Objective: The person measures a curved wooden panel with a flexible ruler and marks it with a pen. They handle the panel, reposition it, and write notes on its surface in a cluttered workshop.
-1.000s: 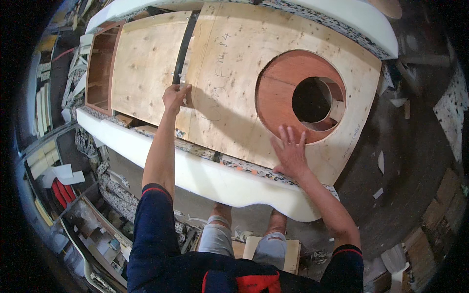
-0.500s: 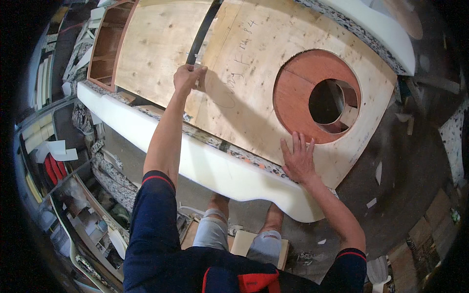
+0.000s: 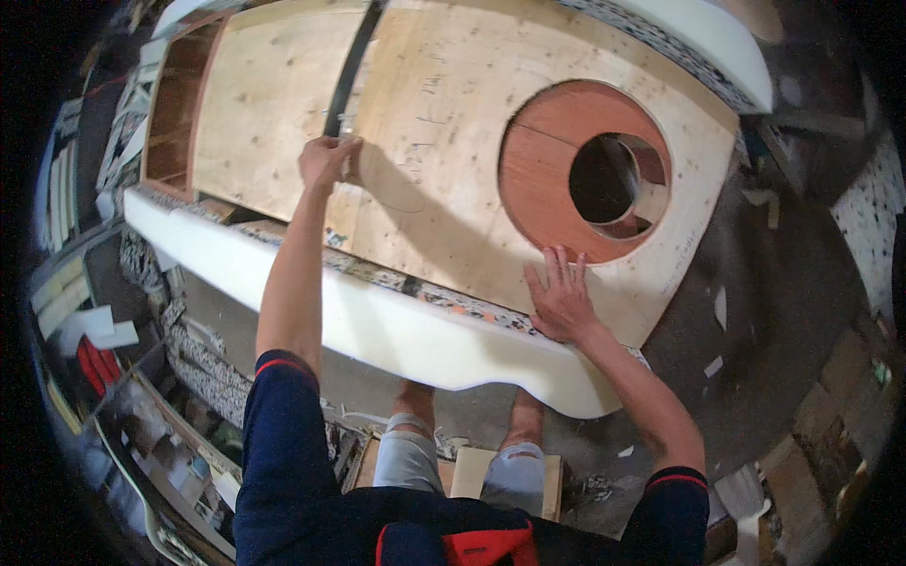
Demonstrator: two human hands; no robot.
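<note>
A pale plywood panel (image 3: 444,212) has a dark gap (image 3: 351,71) across it and a round recess of reddish wood (image 3: 540,160) with a dark inner hole (image 3: 601,179). My left hand (image 3: 328,162) is closed in a pinch at the gap, on the panel's edge; what exactly is between the fingertips is hidden. My right hand (image 3: 562,294) lies on the plywood just below the recess, fingers spread. White foam padding (image 3: 425,344) over speckled foam runs along the near side, beneath both forearms.
An open reddish wooden frame (image 3: 175,108) ends the piece at left, with more white foam (image 3: 722,52) along the far side. Lower left are red pieces (image 3: 97,363), offcuts and boards. Speckled foam (image 3: 859,236) lies at right. A pale board (image 3: 472,472) is by my legs.
The view has shifted a little, moving the piece within the picture. My left hand stays pinched at the gap and my right hand stays spread below the recess.
</note>
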